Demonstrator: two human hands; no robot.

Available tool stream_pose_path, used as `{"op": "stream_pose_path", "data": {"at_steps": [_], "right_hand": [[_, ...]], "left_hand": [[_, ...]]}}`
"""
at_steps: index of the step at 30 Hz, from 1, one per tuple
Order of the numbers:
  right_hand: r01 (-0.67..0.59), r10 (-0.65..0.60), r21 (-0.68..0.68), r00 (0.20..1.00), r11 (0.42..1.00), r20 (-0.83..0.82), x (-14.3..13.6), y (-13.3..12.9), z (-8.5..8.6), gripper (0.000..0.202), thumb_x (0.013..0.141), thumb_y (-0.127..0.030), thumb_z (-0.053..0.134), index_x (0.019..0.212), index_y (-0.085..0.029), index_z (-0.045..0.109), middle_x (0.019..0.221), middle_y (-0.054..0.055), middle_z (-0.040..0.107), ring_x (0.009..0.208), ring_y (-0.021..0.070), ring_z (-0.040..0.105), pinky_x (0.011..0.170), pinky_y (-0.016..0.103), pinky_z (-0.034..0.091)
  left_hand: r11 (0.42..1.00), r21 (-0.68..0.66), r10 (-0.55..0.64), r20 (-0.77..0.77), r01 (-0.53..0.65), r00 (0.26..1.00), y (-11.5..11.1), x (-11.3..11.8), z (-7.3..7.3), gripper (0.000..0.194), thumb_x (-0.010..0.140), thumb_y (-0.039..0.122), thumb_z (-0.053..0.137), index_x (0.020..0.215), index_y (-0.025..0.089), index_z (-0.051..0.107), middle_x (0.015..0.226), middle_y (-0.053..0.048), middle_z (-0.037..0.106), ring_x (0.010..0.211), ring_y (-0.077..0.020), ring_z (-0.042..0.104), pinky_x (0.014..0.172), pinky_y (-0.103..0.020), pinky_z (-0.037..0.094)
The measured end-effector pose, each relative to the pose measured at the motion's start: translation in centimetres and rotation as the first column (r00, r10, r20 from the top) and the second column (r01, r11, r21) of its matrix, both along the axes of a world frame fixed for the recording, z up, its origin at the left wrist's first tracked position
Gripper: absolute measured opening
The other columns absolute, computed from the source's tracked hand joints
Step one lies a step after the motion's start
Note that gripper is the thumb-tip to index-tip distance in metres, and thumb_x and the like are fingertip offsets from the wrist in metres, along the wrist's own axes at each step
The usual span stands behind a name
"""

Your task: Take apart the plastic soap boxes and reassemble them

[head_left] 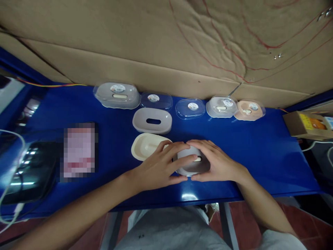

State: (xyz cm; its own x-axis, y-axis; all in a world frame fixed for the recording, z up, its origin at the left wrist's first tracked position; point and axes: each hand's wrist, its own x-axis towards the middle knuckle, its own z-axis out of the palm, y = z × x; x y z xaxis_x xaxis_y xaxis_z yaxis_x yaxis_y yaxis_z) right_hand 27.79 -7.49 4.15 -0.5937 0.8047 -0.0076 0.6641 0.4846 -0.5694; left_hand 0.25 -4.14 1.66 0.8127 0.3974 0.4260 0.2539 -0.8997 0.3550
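Left hand (161,161) and right hand (214,159) grasp the grey dish (191,169) from opposite sides, low on the blue table (267,152), a left finger crossing its top! That left hand blocks part of the cream tray (144,146). Beyond: the slotted tray (153,128), then 2 clear lids (191,113) between lidded boxes (106,95), 1 leftward, 2 rightward, before the cardboard wall (130,41).

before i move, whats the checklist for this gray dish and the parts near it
1. Left hand touching the gray dish: ok.
2. Right hand on the dish: ok, around its right end.
3. Parts seated inside the dish: cannot tell, fingers cover much of it.
4. Cream tray open side up: ok, partly hidden by the left hand.
5. Slotted tray free of both hands: ok.
6. Clear lid on the dish: not ok, it lies farther back.
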Motion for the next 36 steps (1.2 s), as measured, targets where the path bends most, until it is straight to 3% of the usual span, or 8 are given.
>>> {"op": "stream_pose_path", "data": {"at_steps": [6, 13, 16, 23, 29, 36], "right_hand": [[-0.012, 0.012, -0.003, 1.0, 1.0, -0.012, 0.1, 0.1, 0.2, 0.104, 0.084, -0.062, 0.087, 0.167, -0.031, 0.033, 0.162, 0.016, 0.057, 0.147, 0.038, 0.058, 0.12, 0.059, 0.048], [-0.056, 0.057, 0.009, 0.989, 0.998, -0.137, 0.8, 0.4, 0.3, 0.106, 0.085, -0.063, 0.086, 0.169, -0.029, 0.031, 0.162, 0.016, 0.058, 0.144, 0.0349, 0.062, 0.118, 0.053, 0.052], [-0.066, 0.064, -0.005, 0.988, 0.998, -0.141, 1.2, 0.6, 0.5, 0.103, 0.086, -0.063, 0.086, 0.169, -0.03, 0.033, 0.162, 0.015, 0.058, 0.145, 0.0348, 0.061, 0.119, 0.053, 0.053], [0.021, -0.021, -0.004, 0.983, 1.0, -0.181, 3.7, 1.8, 1.6, 0.081, 0.094, -0.056, 0.081, 0.163, -0.034, 0.046, 0.164, 0.01, 0.055, 0.154, 0.0325, 0.052, 0.125, 0.051, 0.048], [0.232, -0.244, 0.177, 0.969, 0.957, 0.048, 5.2, 2.9, 0.3, 0.067, 0.097, -0.058, 0.075, 0.155, -0.033, 0.055, 0.168, 0.012, 0.05, 0.155, 0.0379, 0.049, 0.125, 0.06, 0.044], [0.165, -0.227, 0.278, 0.952, 0.946, 0.206, 4.6, 3.5, -1.2, 0.064, 0.1, -0.065, 0.068, 0.153, -0.031, 0.057, 0.172, 0.016, 0.044, 0.16, 0.0411, 0.041, 0.124, 0.066, 0.037]], "left_hand": [[1.0, 0.007, -0.006, -0.011, 0.006, 1.0, -0.1, -0.1, 0.0, 0.061, 0.105, 0.043, 0.071, 0.156, 0.022, 0.043, 0.153, -0.021, 0.057, 0.133, -0.0349, 0.06, 0.109, -0.054, 0.045], [0.986, 0.16, -0.024, -0.151, 0.048, 0.988, 0.0, -0.3, -0.2, 0.085, 0.089, 0.042, 0.091, 0.159, 0.03, 0.044, 0.161, -0.018, 0.05, 0.143, -0.0426, 0.053, 0.11, -0.057, 0.045], [0.986, 0.163, -0.019, -0.15, 0.043, 0.988, 0.0, -0.3, -0.5, 0.087, 0.09, 0.041, 0.09, 0.162, 0.031, 0.041, 0.165, -0.019, 0.047, 0.146, -0.0417, 0.052, 0.113, -0.058, 0.044], [0.988, 0.157, 0.021, -0.15, 0.003, 0.989, 0.2, -0.6, -0.3, 0.107, 0.088, 0.042, 0.093, 0.17, 0.033, 0.026, 0.178, -0.025, 0.025, 0.156, -0.0416, 0.043, 0.122, -0.062, 0.038], [0.982, 0.19, 0.028, -0.203, 0.011, 0.979, 0.0, -0.5, 0.0, 0.099, 0.089, 0.043, 0.091, 0.17, 0.033, 0.033, 0.174, -0.021, 0.037, 0.148, -0.0399, 0.053, 0.122, -0.062, 0.038], [0.98, 0.197, 0.014, -0.253, 0.037, 0.967, -0.1, -0.2, 0.3, 0.091, 0.095, 0.044, 0.085, 0.17, 0.032, 0.035, 0.169, -0.02, 0.045, 0.145, -0.0369, 0.055, 0.12, -0.06, 0.039]]}}
